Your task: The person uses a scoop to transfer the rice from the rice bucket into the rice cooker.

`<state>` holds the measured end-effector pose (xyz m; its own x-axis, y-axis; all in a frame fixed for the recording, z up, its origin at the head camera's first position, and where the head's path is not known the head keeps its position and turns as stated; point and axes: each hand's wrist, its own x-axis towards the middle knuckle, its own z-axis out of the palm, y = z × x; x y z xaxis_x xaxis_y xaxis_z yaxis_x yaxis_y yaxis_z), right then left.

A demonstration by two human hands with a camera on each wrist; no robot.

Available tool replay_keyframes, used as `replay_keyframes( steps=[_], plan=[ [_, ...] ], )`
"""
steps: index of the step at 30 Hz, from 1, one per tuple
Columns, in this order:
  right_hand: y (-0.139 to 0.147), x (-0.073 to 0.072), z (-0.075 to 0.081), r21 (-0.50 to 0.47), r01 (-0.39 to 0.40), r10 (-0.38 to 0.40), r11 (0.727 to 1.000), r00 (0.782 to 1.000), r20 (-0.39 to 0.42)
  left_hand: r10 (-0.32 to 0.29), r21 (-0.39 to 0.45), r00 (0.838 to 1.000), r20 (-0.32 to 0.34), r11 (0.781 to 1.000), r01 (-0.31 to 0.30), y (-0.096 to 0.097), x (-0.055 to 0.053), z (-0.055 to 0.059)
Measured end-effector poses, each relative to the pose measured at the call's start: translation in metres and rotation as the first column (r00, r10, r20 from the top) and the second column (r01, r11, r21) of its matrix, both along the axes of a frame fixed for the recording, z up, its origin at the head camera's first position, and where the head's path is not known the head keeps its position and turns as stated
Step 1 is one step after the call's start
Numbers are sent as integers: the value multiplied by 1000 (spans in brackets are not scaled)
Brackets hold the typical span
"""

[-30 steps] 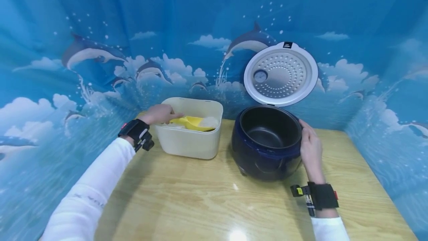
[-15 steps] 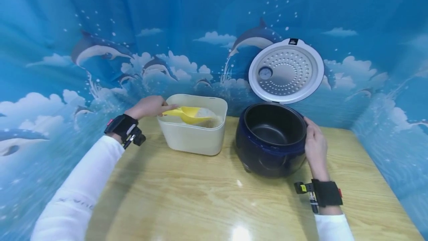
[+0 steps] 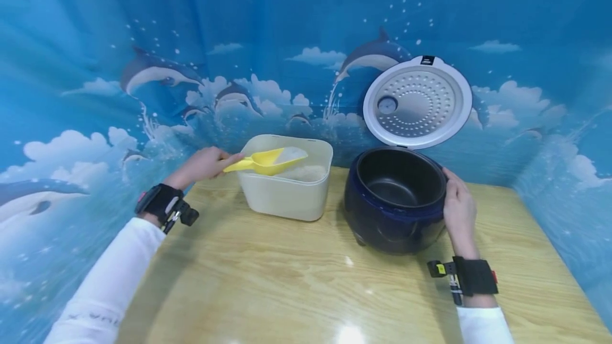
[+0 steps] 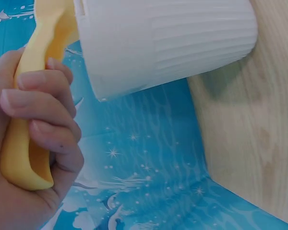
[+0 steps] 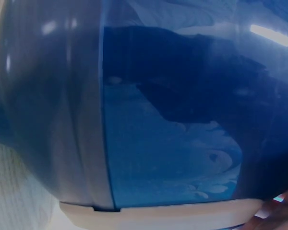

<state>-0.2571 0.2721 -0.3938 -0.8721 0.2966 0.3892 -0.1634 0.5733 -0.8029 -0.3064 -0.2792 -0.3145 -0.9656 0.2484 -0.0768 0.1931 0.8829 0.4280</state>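
My left hand (image 3: 203, 166) grips the handle of a yellow scoop (image 3: 262, 163), fingers curled round it in the left wrist view. White grains that look like rice (image 3: 292, 154) fill the scoop, held above a cream bin (image 3: 287, 198) with more of the same inside. To the right, a dark blue rice cooker (image 3: 382, 227) stands with its lid (image 3: 423, 102) up and its dark inner pot (image 3: 389, 187) showing. Against the cooker's right side near the rim rests my right hand (image 3: 460, 208), fingers extended. The right wrist view shows mostly the cooker's glossy body (image 5: 182, 120).
Both containers stand on a light wood table (image 3: 268, 280), near its back edge. A blue dolphin-print curtain (image 3: 287, 25) hangs behind and along both sides. The raised lid stands close to the curtain.
The scoop has come up out of the grains in the bin, loaded, and moved slightly left in my left hand. My right hand stays at the cooker; the head view has shifted slightly.
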Motion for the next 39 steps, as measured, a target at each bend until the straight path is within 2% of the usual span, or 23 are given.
replay_keyframes(
  steps=[8, 11, 14, 17, 22, 26, 30, 36, 39],
  plan=[
    [2, 2, -1, -1, -3, 3, 1000, 1000, 28, 54, 94, 997, -55, 994, -48, 10, 10, -24],
    [2, 2, -1, 1, -1, 1, 1000, 1000, 27, 91, 132, 992, -84, 988, -79, 17, 14, -30],
    [2, 2, -2, -6, 7, -7, 1000, 1000, 20, 101, 186, 989, -108, 979, -79, 24, 17, -33],
    [3, 3, -2, -11, 17, -17, 1000, 1000, 14, 85, 220, 989, -119, 974, -58, 30, 19, -34],
    [3, 4, -2, -9, 21, -21, 1000, 1000, 8, 75, 199, 989, -128, 979, -49, 36, 19, -33],
    [4, 3, -2, -14, 19, -19, 1000, 1000, 7, 65, 181, 989, -135, 983, -40, 42, 21, -29],
    [5, 3, -1, -25, 10, -9, 1000, 1000, 18, 43, 181, 990, -131, 983, -19, 52, 23, -18],
    [3, 1, 1, -12, 14, -14, 1000, 1000, -4, -43, 254, 997, -69, 966, 59, 78, 19, 2],
    [0, 0, 2, -11, -1, 1, 1000, 1000, -5, -90, 239, 994, -68, 965, 104, 96, 14, 14]
  ],
)
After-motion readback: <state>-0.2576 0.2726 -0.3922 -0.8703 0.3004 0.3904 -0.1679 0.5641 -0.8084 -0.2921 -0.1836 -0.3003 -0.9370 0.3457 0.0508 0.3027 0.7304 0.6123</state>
